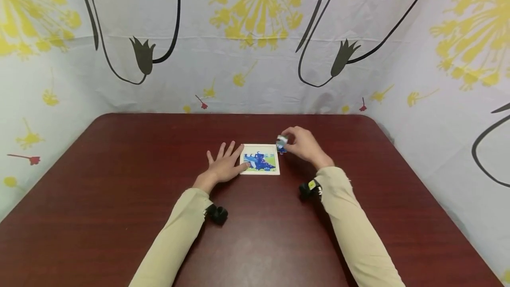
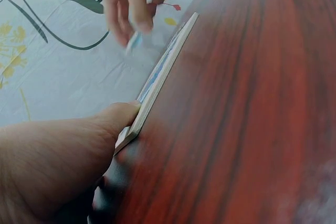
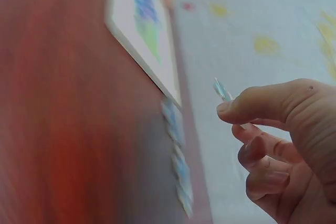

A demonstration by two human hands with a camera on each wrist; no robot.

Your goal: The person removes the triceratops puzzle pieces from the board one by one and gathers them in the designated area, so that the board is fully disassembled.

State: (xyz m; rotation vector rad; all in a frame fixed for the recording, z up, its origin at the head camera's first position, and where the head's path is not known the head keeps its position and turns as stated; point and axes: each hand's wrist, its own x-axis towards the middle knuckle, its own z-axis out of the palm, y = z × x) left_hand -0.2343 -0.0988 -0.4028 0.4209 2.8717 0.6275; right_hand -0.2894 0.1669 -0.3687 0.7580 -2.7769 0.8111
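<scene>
A jigsaw puzzle board (image 1: 260, 172) with a pale frame lies on the table, its picture a blue dinosaur (image 1: 262, 162) on green ground. White backing shows along the upper part inside the frame. My left hand (image 1: 223, 166) rests at the board's left side, fingers spread, the thumb over its edge. Just off the board's upper right corner, my right hand (image 1: 303, 143) pinches a small puzzle piece (image 3: 221, 90) between thumb and fingers, above the table. Loose puzzle pieces (image 3: 182, 174) lie beside the board under that hand; the head view shows them partly hidden.
The dark red-brown table (image 1: 255, 234) has rounded far corners. Behind and at both sides hangs a pale cloth (image 1: 255, 92) with yellow and grey plant prints. A black wrist camera (image 1: 217, 214) sits at the left sleeve, another black camera (image 1: 307, 190) at the right.
</scene>
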